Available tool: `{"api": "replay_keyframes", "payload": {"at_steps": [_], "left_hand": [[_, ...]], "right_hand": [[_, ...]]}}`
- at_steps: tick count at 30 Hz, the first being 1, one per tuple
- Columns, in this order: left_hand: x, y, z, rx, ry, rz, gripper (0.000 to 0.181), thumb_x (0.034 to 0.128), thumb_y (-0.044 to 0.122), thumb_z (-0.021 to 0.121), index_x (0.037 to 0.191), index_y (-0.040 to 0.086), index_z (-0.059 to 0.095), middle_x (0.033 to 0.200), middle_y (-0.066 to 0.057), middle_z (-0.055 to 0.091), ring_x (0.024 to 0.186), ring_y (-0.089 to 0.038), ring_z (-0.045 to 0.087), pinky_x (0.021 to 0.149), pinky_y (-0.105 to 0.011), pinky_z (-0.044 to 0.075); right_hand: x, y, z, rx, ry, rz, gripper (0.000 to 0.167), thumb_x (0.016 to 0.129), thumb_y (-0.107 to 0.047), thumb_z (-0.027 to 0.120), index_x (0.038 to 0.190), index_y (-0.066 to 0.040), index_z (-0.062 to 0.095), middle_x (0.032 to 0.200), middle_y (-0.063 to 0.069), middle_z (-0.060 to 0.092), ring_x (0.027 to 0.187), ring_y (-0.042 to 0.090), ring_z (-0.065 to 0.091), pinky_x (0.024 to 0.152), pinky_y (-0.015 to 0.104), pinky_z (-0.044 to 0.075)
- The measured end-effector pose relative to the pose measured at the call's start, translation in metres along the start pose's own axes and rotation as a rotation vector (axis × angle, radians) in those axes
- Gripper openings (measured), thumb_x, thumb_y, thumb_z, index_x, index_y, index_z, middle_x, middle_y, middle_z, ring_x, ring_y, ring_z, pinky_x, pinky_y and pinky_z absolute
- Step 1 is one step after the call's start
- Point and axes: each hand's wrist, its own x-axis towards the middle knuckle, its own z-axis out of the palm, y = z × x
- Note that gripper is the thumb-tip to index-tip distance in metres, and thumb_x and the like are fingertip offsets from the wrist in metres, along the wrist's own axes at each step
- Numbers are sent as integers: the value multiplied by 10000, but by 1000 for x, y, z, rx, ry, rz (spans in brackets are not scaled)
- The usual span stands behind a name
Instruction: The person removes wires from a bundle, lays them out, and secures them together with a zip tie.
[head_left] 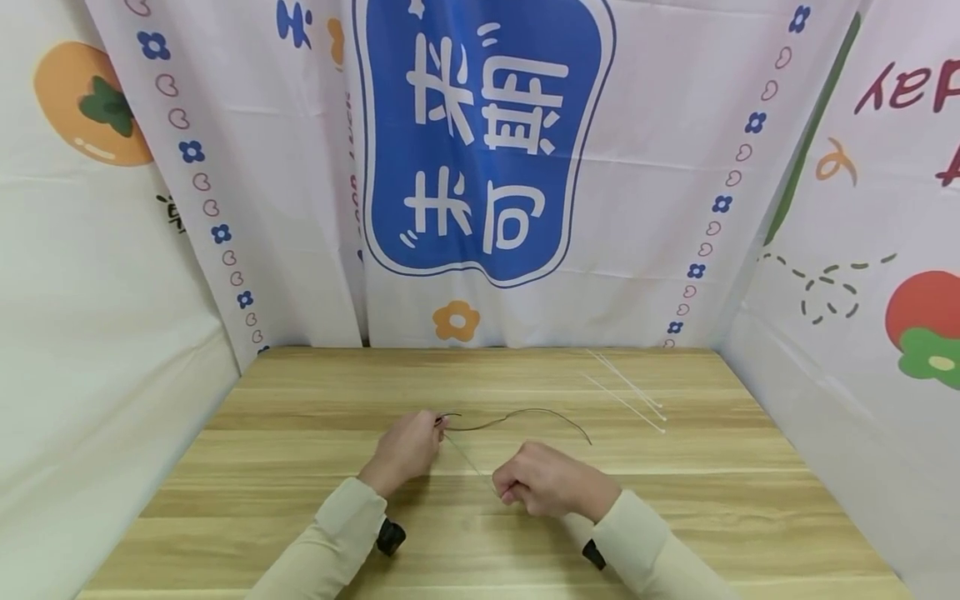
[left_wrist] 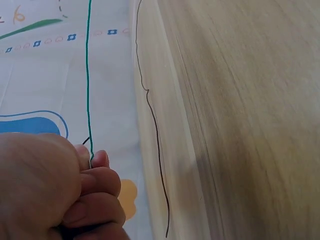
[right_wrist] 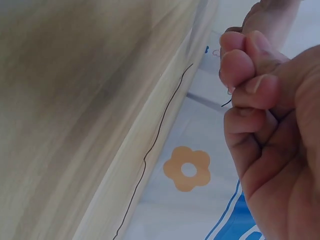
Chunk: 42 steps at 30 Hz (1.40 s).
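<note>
My left hand (head_left: 408,450) pinches a thin green strand (left_wrist: 88,75) between thumb and fingertips. In the head view the strand runs taut and slanting to my right hand (head_left: 551,482), whose curled fingers grip its other end. A short dark tip (left_wrist: 86,140) pokes out by the left fingertips; what it belongs to is hidden in the hand. Beyond the hands, a longer dark, wire-like strand (head_left: 532,409) curves over the tabletop, with a small kink midway. In the right wrist view, the right fingers (right_wrist: 237,67) are pressed together and hide the green strand.
Several thin white strips (head_left: 622,402) with small heads, like cable ties, lie at the back right of the wooden table (head_left: 300,400). White printed cloth (head_left: 652,167) hangs behind the table and along both sides. Black wrist cameras (head_left: 390,537) sit under both sleeves.
</note>
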Motion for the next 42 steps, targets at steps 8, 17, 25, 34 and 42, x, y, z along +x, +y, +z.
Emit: {"api": "replay_keyframes", "payload": {"at_steps": [8,17,25,34,42], "left_hand": [[2,-10,-9,-48,-88,88,268,1121,121,501,934,40,675,737,19,545,602,-104,437,601,-266,408],[-2,-26,-21,-211,-335,250,380,1159,181,397,855,27,562,681,40,418,562,-92,354,556,-234,361],[-3,-20,-22,-249,-243,119,359,1149,194,397,817,89,486,667,22,388,576,-124,312,555,-240,322],[-6,-28,-26,-415,-448,286,396,1181,262,326,1211,-36,585,685,41,399,557,-77,307,549,-225,352],[-8,-26,-25,-469,-514,267,323,1179,221,308,1162,-8,537,716,40,391,579,-103,298,550,-219,332]], "right_hand": [[-12,8,0,48,-17,73,300,919,126,613,727,-104,630,644,-86,533,581,-91,324,587,86,323],[-33,39,-11,79,43,218,318,919,146,579,723,-102,614,657,-120,495,584,-37,364,613,172,378],[-30,39,-15,53,59,205,305,920,150,581,735,-91,610,667,-118,479,596,-31,363,616,176,375],[-42,52,-21,17,73,287,309,889,154,568,739,-108,635,686,-107,552,605,-13,392,636,208,415],[-46,59,-21,8,101,280,317,861,166,575,721,-115,621,674,-118,530,611,-23,401,628,199,409]]}}
